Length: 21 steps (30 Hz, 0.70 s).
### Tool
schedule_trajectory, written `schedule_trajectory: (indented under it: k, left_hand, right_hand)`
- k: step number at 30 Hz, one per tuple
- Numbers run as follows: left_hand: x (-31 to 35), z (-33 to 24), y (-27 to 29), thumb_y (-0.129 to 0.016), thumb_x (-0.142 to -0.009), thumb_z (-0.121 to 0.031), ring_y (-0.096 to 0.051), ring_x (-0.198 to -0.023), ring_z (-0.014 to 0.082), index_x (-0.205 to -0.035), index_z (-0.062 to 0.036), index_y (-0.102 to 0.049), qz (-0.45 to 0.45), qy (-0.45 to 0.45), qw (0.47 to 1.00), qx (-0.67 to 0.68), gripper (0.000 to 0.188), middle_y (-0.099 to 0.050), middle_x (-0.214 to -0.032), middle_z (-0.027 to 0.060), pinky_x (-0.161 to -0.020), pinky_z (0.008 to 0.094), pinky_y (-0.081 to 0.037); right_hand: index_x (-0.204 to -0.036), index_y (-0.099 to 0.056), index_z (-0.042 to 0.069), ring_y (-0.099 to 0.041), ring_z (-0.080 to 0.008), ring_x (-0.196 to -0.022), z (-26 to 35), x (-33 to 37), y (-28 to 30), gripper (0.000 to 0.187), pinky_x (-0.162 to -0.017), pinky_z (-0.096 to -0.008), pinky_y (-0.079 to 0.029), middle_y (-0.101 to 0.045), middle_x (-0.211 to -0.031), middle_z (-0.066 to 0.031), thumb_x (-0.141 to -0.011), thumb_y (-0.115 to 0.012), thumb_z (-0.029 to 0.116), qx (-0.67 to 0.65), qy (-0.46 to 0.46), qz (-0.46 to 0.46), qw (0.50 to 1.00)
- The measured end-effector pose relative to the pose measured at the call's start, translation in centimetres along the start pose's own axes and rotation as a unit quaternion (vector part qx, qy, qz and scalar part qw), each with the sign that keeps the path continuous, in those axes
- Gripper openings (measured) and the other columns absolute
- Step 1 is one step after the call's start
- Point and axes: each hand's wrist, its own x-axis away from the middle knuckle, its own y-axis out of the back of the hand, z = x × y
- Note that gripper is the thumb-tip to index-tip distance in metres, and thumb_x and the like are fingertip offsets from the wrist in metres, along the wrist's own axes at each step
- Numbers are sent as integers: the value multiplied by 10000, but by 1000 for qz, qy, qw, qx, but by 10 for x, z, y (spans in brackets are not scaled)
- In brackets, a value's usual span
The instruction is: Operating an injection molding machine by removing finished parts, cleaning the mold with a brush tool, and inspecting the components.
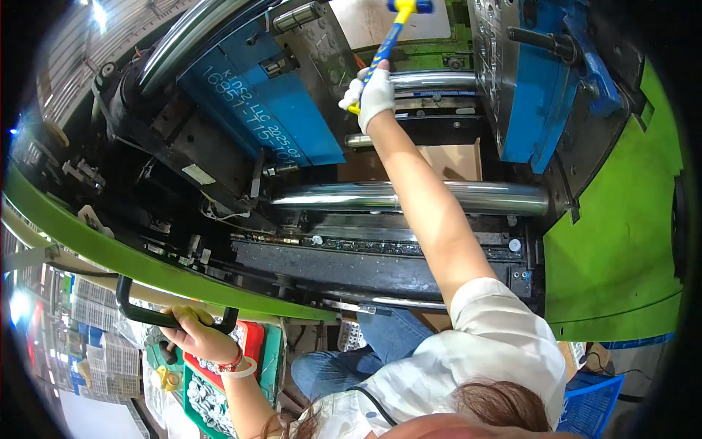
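My right hand point(376, 94), in a white glove, is closed round the blue and yellow handle of a mallet point(389, 42). The arm reaches far into the machine, so the mallet is raised in the gap between two blue mould halves, the left one point(256, 110) and the right one point(537, 95). The mallet head is partly cut off by the upper edge. At the lower left, my left hand point(199, 335) wraps round a black door handle point(139, 313) on the green machine door point(168, 269). Something yellowish shows at its fingers.
Polished steel tie bars point(336, 196) cross the machine below my right arm. A green machine panel point(621, 241) stands at the right. Below the door handle, a red tray point(252, 340) and a green crate point(272, 358) hold small metallic parts. A blue basket point(591, 402) sits at the lower right.
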Motion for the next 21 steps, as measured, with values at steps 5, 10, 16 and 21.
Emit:
schedule_trajectory:
  k: [5,10,16,21]
  left_hand:
    - [0,-1,1,-470,-967,-89,-298,-485,45,-1092,13,-504,4,4,1000,3,165,-383,-616,-28,-436,207,-261]
    - [-1,2,3,-464,-965,-91,-302,-492,46,-1110,15,-490,16,-3,1000,8,181,-387,-623,-25,-446,211,-262]
    - [-2,5,4,-472,-961,-82,-299,-483,39,-1093,14,-504,17,-18,1000,14,167,-385,-616,-32,-434,207,-253]
    - [-3,3,5,-446,-965,-93,-308,-491,51,-1096,17,-494,18,-9,1000,-8,178,-399,-629,-16,-450,207,-265]
  right_hand:
    - [-757,-411,124,-428,-235,-329,-27,5,-21,515,-355,-448,-412,-389,-457,-50,-965,-286,578,119,-62,3,991]
    - [-779,-445,136,-389,-186,-364,-4,3,0,482,-382,-369,-336,-409,-486,-17,-965,-320,563,108,-102,49,988]
    - [-745,-418,140,-379,-217,-341,7,-1,-1,551,-342,-397,-367,-381,-467,-31,-932,-300,644,-17,52,8,998]
    - [-751,-433,113,-402,-223,-338,-19,2,3,520,-365,-428,-403,-404,-475,-48,-960,-307,573,127,-121,42,984]
